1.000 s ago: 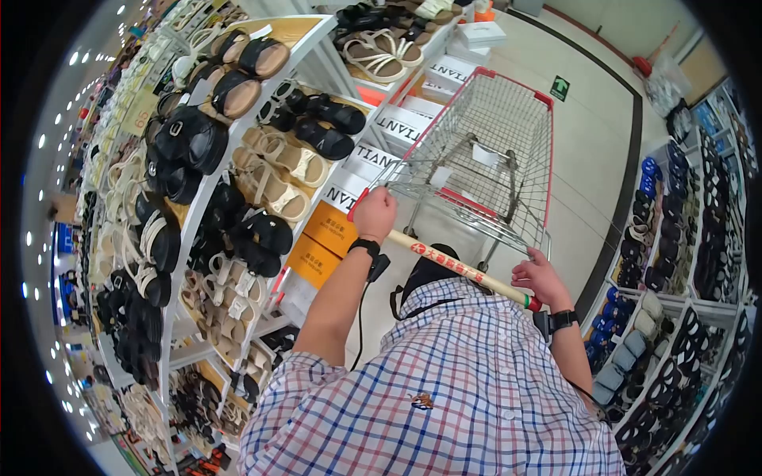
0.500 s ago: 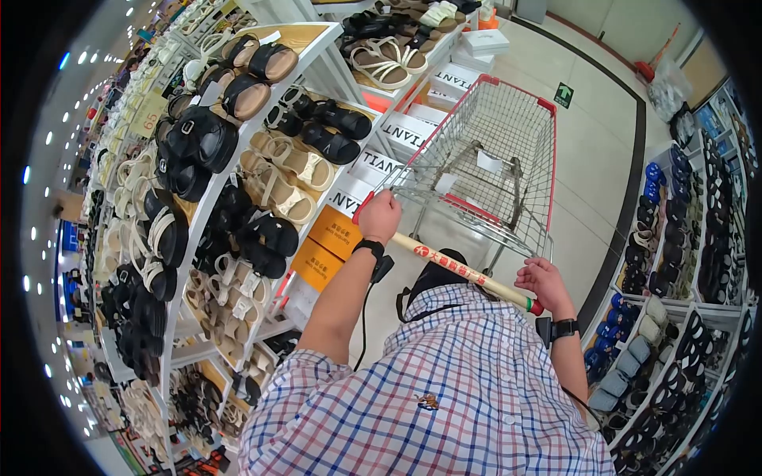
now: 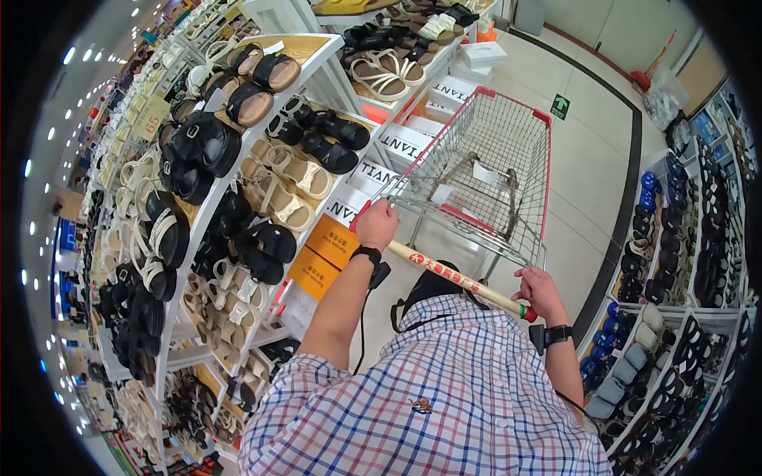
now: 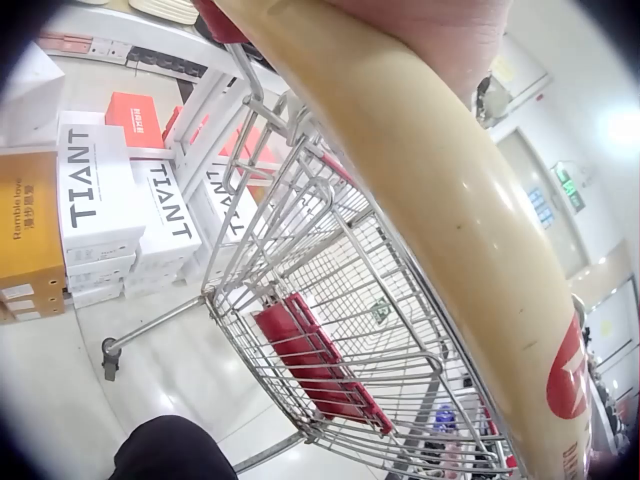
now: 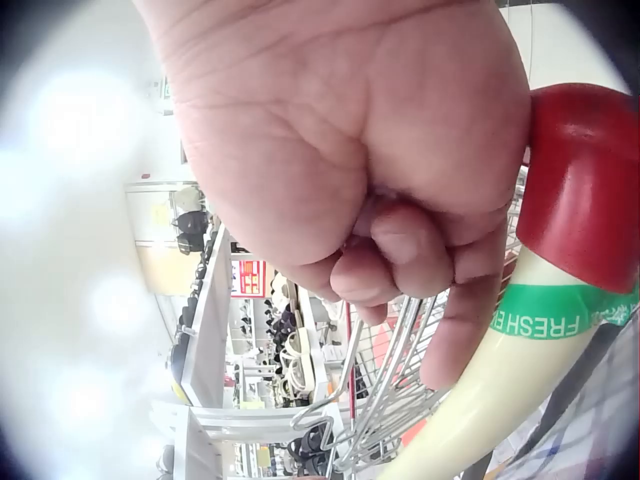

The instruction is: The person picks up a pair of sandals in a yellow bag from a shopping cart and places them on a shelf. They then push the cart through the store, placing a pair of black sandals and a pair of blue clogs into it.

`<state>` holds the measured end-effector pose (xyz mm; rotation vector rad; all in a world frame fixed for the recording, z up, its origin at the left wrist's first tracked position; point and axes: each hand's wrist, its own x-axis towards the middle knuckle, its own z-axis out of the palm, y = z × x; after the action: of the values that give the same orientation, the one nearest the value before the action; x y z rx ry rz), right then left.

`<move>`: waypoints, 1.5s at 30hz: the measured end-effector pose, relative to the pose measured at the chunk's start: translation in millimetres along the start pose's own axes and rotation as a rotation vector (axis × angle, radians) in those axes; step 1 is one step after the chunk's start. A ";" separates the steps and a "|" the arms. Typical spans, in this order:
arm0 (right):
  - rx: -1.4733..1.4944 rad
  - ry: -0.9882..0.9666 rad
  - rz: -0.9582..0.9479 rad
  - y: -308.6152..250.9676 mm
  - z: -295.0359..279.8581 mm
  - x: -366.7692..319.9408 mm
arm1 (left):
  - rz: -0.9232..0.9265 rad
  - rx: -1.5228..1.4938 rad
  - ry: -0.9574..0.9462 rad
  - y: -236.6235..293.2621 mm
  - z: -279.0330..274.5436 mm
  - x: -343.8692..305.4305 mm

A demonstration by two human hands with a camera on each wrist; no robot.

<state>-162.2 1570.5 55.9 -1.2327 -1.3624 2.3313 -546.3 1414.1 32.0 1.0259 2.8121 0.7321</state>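
Observation:
At the left end of the shopping cart's cream handle [image 3: 444, 270], my left hand [image 3: 376, 224] grips the bar with curled fingers. The left wrist view shows this hand [image 4: 450, 30] only at its top edge, over the handle. Beside the handle's right end is my right hand [image 3: 540, 289], its fingers loosely bent and holding nothing. The right wrist view has its palm [image 5: 360, 140] next to the red end cap [image 5: 585, 180], one finger pointing down near the bar. Ahead stands the wire cart [image 3: 541, 117], with a red panel [image 4: 310, 350] at its near side.
Tiered shelves of sandals [image 3: 274, 178] rise close on the left, with white shoe boxes [image 3: 402, 144] and orange boxes [image 3: 317, 270] beside the cart. More shoe racks [image 3: 659, 341] line the right. A tiled floor [image 3: 591, 159] with a green arrow sign [image 3: 560, 106] stretches ahead.
My right hand's fingers have bent further in, and the hand sits slightly lower. The left hand keeps its grip. Shelves and cart have shifted slightly downward in the head view.

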 end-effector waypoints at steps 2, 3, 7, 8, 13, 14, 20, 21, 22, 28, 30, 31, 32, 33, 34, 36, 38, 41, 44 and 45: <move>-0.002 -0.001 -0.008 1.6 -2.3 1.4 | 0.021 0.006 0.007 -4.7 4.9 0.5; -0.008 0.001 -0.019 2.0 -2.4 1.6 | 0.020 0.010 0.006 -5.1 4.6 0.3; 0.009 -0.005 0.002 -1.5 -0.9 0.8 | 0.006 0.014 -0.002 -2.2 2.4 1.2; 0.007 -0.009 0.007 -3.4 -0.3 0.0 | -0.002 0.020 -0.005 -1.5 1.6 0.9; -0.011 -0.027 0.009 -0.8 -3.5 2.5 | -0.004 0.006 0.002 -2.3 3.6 -1.2; 0.004 -0.017 0.009 -0.6 -3.9 1.6 | -0.004 -0.003 -0.004 -0.6 3.1 -2.0; -0.531 0.016 -0.157 15.0 -10.8 8.7 | 0.232 0.137 0.225 -7.6 7.5 -3.9; -0.617 0.091 -0.078 12.8 -5.6 8.5 | 0.137 0.359 -0.034 -2.0 0.4 0.8; -0.797 0.044 -0.158 24.3 -14.0 12.2 | 0.160 0.352 0.081 -4.3 6.8 -3.5; -1.240 -0.063 -0.196 12.0 3.2 -10.5 | -0.021 0.234 0.205 6.7 8.4 -37.7; -1.118 -0.045 0.150 7.1 3.4 -8.0 | -0.046 0.133 0.134 12.3 -2.4 -45.1; -1.125 -0.061 0.142 14.3 -6.7 -1.8 | -0.063 0.031 0.049 13.1 -9.9 -50.0; -1.166 -0.127 0.053 27.2 -25.7 7.1 | -0.028 0.028 0.094 12.2 -12.3 -54.0; -1.203 -0.188 -0.034 25.7 -22.7 5.8 | -0.036 0.031 0.095 10.7 -14.4 -55.1; -1.185 -0.171 0.059 17.1 -17.3 2.8 | -0.038 0.019 0.095 10.7 -15.8 -55.3; -1.067 -0.107 0.224 23.8 -12.7 12.8 | -0.037 0.006 0.095 11.9 -17.2 -54.1; -0.945 -0.045 0.385 24.7 -9.9 14.0 | -0.017 -0.033 0.109 7.9 -17.8 -50.9; -0.744 -0.199 0.200 -2.3 21.3 -26.6 | -0.010 -0.068 0.080 0.0 -14.8 -44.4; -0.718 -0.091 0.327 -14.4 43.3 -39.5 | 0.062 -0.063 -0.100 -23.6 -6.5 -28.7; -0.582 -0.041 0.311 -8.3 41.5 -39.7 | 0.068 -0.064 -0.101 -30.3 -8.4 -22.8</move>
<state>-168.8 1528.1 94.8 -1.6563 -2.0937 2.2222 -548.4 1376.2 23.3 1.1188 2.6628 0.7494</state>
